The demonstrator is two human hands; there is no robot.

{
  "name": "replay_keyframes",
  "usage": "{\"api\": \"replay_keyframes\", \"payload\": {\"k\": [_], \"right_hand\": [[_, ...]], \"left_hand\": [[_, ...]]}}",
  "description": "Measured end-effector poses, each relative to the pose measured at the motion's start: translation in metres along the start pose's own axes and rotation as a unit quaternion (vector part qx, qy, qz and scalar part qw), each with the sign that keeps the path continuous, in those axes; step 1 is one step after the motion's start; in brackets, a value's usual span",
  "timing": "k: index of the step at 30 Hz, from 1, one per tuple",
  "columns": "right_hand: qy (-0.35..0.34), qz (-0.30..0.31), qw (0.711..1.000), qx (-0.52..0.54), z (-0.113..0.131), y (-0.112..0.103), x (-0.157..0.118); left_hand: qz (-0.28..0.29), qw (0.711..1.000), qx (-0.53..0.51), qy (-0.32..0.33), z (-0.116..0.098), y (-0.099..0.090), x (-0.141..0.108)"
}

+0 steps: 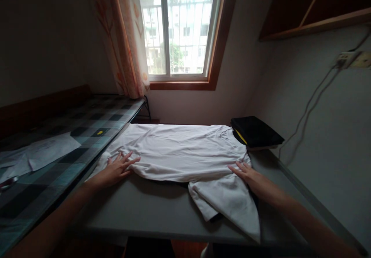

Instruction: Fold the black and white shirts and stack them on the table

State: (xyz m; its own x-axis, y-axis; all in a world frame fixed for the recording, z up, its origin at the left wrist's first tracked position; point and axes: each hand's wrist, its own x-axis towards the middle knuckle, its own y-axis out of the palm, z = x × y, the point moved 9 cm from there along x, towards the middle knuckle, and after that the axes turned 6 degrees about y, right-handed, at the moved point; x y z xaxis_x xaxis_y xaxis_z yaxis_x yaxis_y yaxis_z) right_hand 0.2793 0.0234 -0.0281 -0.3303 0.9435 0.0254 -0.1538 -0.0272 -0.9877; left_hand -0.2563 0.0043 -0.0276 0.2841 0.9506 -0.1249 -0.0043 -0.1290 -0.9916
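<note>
A white T-shirt [179, 149] lies spread sideways over the grey table [150, 207], its neckline at the right and its hem at the left. One sleeve reaches toward the table's front edge, and dark fabric shows beneath it. My left hand [117, 167] rests on the shirt near the hem, fingers spread. On the shoulder, just above the sleeve, my right hand [246, 173] lies with its fingers stretched out. Both palms face down, and neither hand grips the cloth.
A folded black pile [256, 131] with a yellow edge sits at the table's back right. To the left stands a bed with a checked cover [66, 115], bearing white papers or cloth [49, 151]. Cables [307, 109] hang down the right wall. A window is ahead.
</note>
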Motion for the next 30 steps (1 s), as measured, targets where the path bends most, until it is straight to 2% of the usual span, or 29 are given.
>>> {"api": "replay_keyframes", "payload": {"k": [4, 7, 13, 24, 30], "right_hand": [[0.029, -0.019, 0.999, -0.031, 0.005, 0.004, 0.017], [0.04, -0.028, 0.997, -0.054, 0.004, 0.004, 0.037], [0.014, -0.057, 0.991, -0.117, 0.012, -0.006, 0.079], [0.02, -0.047, 0.992, -0.113, 0.007, -0.003, 0.144], [0.035, -0.036, 0.992, -0.114, 0.001, -0.002, 0.179]], "left_hand": [[-0.029, 0.998, 0.0, -0.05, -0.003, -0.001, 0.017], [-0.028, 0.997, 0.003, -0.074, -0.001, -0.003, 0.032], [-0.027, 0.997, -0.011, -0.073, 0.004, -0.005, 0.067], [-0.032, 0.99, -0.027, -0.132, 0.004, -0.022, 0.116], [-0.045, 0.989, -0.029, -0.139, 0.015, -0.026, 0.149]]}}
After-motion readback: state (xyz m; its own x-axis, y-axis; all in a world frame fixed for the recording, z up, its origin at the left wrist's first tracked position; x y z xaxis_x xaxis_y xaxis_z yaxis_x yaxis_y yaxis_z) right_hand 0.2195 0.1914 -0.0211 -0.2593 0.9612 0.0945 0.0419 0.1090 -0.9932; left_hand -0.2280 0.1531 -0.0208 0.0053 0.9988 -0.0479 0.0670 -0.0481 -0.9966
